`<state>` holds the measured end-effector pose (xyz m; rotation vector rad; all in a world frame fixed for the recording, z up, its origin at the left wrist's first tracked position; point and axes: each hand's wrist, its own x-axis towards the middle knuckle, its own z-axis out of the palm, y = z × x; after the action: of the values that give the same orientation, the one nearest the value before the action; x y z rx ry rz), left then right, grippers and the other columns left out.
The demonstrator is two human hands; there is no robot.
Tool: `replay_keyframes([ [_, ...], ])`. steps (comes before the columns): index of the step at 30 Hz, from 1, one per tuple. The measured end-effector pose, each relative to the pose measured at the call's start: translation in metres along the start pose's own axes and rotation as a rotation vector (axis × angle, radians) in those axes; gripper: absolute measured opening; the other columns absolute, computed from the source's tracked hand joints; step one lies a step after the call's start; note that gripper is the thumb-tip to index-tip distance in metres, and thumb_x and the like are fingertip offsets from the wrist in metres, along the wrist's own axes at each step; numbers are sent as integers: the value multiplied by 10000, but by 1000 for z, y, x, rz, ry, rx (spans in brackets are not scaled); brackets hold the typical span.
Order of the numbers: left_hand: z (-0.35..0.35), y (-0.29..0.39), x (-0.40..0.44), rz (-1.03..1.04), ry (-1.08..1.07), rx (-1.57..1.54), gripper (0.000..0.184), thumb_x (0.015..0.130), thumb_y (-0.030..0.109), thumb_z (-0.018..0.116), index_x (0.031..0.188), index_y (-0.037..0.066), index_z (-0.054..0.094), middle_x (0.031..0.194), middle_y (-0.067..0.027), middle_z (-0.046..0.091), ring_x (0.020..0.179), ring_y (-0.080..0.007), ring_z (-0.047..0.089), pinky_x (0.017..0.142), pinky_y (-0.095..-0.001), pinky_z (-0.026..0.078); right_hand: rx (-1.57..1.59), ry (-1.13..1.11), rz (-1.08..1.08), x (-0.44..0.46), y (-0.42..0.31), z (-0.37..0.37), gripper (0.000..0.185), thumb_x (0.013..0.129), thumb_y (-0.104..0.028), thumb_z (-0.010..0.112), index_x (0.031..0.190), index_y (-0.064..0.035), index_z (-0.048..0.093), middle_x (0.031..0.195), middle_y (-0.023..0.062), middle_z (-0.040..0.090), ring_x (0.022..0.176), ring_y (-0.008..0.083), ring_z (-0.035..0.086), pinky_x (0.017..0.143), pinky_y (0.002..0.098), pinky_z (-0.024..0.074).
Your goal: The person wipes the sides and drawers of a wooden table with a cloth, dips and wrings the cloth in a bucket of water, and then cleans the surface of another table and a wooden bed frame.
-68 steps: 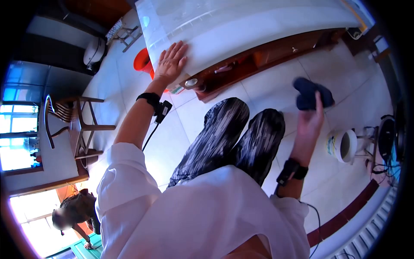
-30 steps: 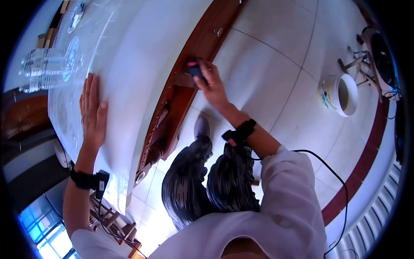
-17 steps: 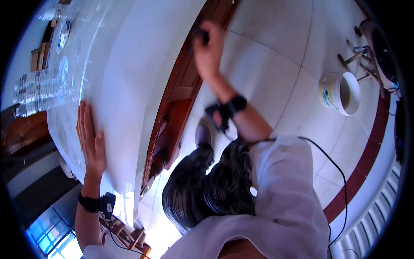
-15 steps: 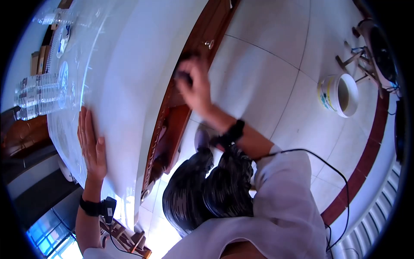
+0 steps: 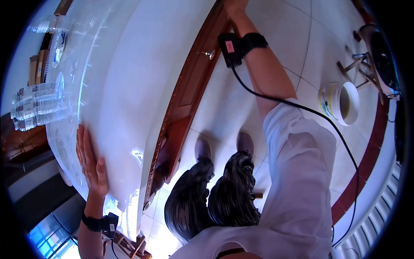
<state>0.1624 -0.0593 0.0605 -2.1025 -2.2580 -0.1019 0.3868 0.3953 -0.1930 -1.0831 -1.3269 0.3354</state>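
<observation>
My left hand (image 5: 91, 166) lies flat on the pale, glossy tabletop (image 5: 129, 77), fingers stretched out along it and thumb apart. It holds nothing. At the top edge of the view, my right hand (image 5: 235, 7) is beside the far end of the table's wooden side. Its fingers are cut off by the frame, so whatever they touch or hold is hidden. Below that hand, a small metal knob (image 5: 210, 54) sticks out from the reddish-brown wooden drawer front (image 5: 192, 88). Both wrists wear black straps with small boxes and cables.
Clear plastic bottles (image 5: 36, 103) stand along the table's far side, near brown boxes (image 5: 38, 67). A white bucket (image 5: 345, 103) sits on the tiled floor at right, near a wooden-legged stool (image 5: 364, 71). A black cable (image 5: 319, 114) runs from my right wrist past my shoulder.
My right arm has stretched forward along the table's side, from near the drawer to the top edge. The dark object seen in that hand is now out of sight. My left hand stays on the tabletop.
</observation>
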Motion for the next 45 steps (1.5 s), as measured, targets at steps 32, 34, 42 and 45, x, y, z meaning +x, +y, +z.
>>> replay_keyframes([
  [32,8,-9,0,61,31,4,761,858,650,212,1396,122,313,1445,-148,290,1326,-350,293,1056,-561,242,434,-313,871,-140,15,-30,564,800,-21,480,1348,-150,449,1202,38,547,970,130,519,833,259,409],
  [34,7,-8,0,68,38,12,764,857,652,214,1398,123,311,1446,-149,288,1329,-350,287,1056,-562,240,640,-280,927,-109,22,-23,530,813,-2,480,1327,-131,477,1207,27,534,930,117,507,792,274,414],
  [42,6,-8,0,44,8,-4,762,862,649,205,1403,121,302,1452,-148,276,1333,-346,280,1063,-555,227,467,-388,483,-144,4,-36,582,836,25,496,1364,-210,428,1272,29,502,1033,136,507,852,270,409],
  [45,5,-8,-1,34,-1,-1,767,860,653,207,1404,121,301,1454,-148,274,1333,-347,280,1060,-561,227,491,-598,728,-172,-21,-63,593,859,18,469,1396,-214,371,1347,30,453,1143,138,465,918,252,373],
])
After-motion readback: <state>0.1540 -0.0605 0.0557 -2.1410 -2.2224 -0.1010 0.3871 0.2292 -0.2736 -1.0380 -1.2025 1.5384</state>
